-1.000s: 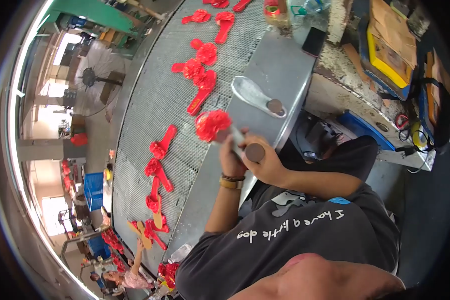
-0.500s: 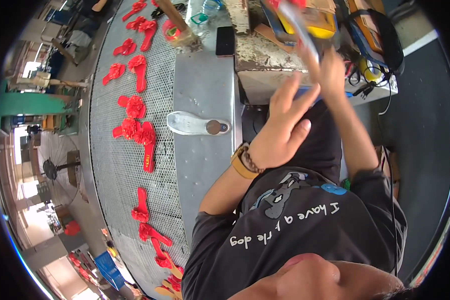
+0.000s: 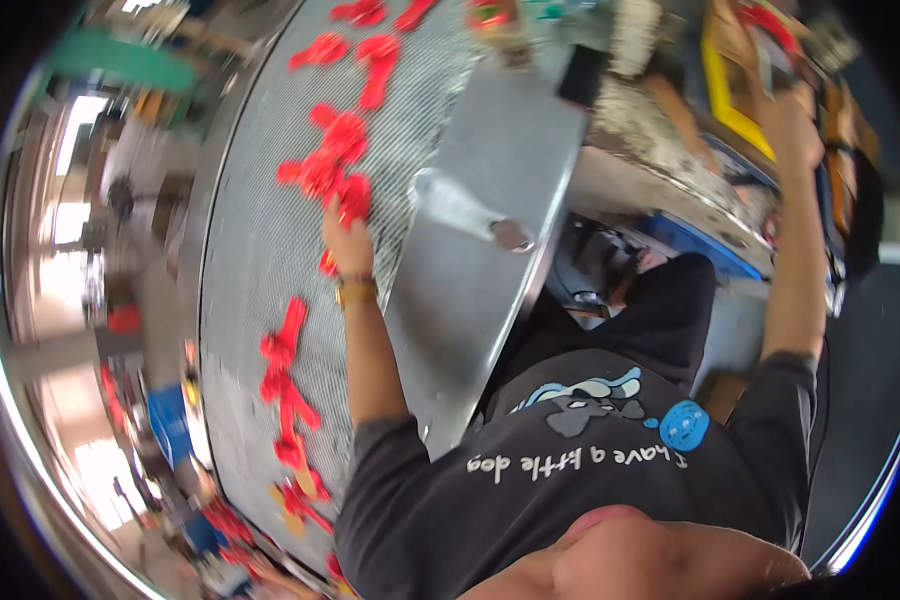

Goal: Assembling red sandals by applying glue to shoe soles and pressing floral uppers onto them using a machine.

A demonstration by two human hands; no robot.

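Over the mesh belt [image 3: 260,235] on the left, the left hand [image 3: 347,245] reaches away from the body, fingers slightly bent and a little apart, at a red slipper with a flower [image 3: 352,198]. That slipper lies just past the fingertips on the far side, touching them, with other red slippers [image 3: 320,172] close by, farther out. More slippers [image 3: 288,360] are strewn on the near part of the belt, apart from the hand.

Well off to the right, the right hand [image 3: 795,130] is stretched far out, its fingers bunched at the near end of a pale form [image 3: 773,72]. Red material [image 3: 770,25] shows at the far end of this form, above a yellow-rimmed tray [image 3: 732,112]. Both hands are blurred, so I cannot tell whether either has a firm hold.

Between the hands, a silvery shoe form [image 3: 458,207] lies on the steel ledge [image 3: 450,330], right of the left hand and touched by neither; a brown disc [image 3: 512,235] sits at its near end. A dark phone [image 3: 582,75] rests at the ledge's far right.
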